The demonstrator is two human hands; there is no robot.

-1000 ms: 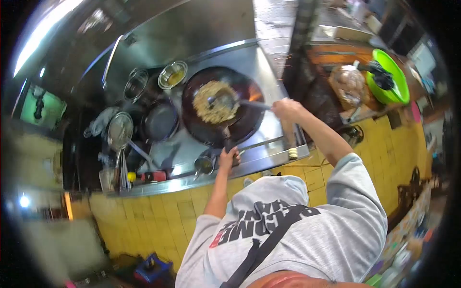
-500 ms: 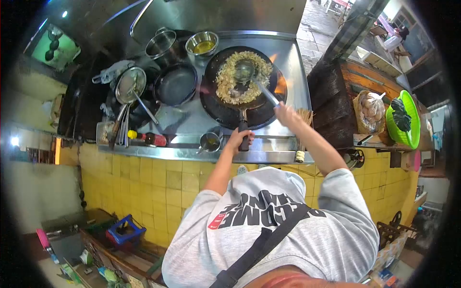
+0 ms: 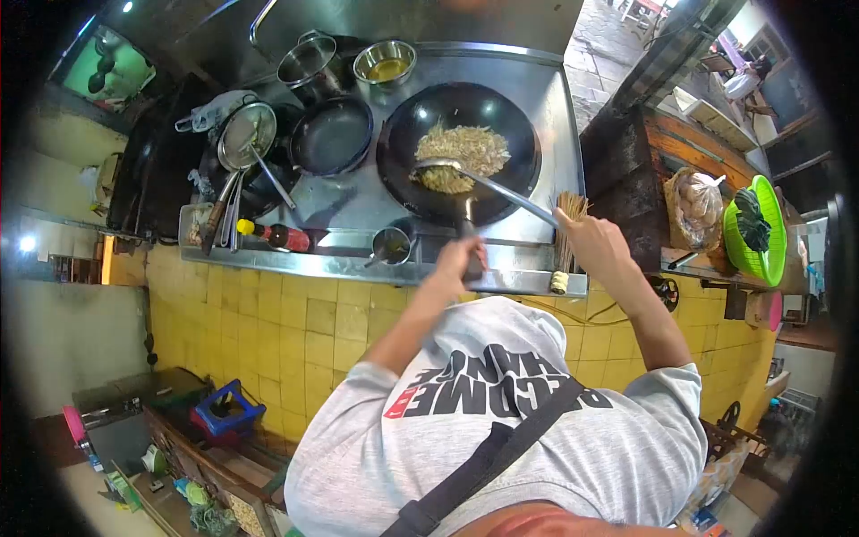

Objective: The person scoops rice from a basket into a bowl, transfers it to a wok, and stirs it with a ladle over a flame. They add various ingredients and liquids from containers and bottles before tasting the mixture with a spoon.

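A black wok (image 3: 403, 121) stands on the stove, holding pale browned food (image 3: 474, 148) that looks like rice or shreds. My left hand (image 3: 459, 261), slightly blurred, is closed round the wok's handle at the near side. In my right hand (image 3: 598, 243) is the end of a long metal ladle (image 3: 514, 193). The ladle reaches left across the wok, its bowl down at the near left edge of the food. Part of the wok handle is hidden by my left fingers.
Left of the wok are a black frying pan (image 3: 331, 139), a deep pot (image 3: 307, 64), a steel bowl (image 3: 385, 63) of yellow liquid and a strainer (image 3: 248, 134). A small metal cup (image 3: 391, 244) and a red bottle (image 3: 288, 238) line the front edge. A bamboo whisk (image 3: 567, 233) lies right.
The food has gathered from a ring into a heap. My right hand has moved right and toward me, drawing the ladle nearer. Flames at the wok's right side no longer show.
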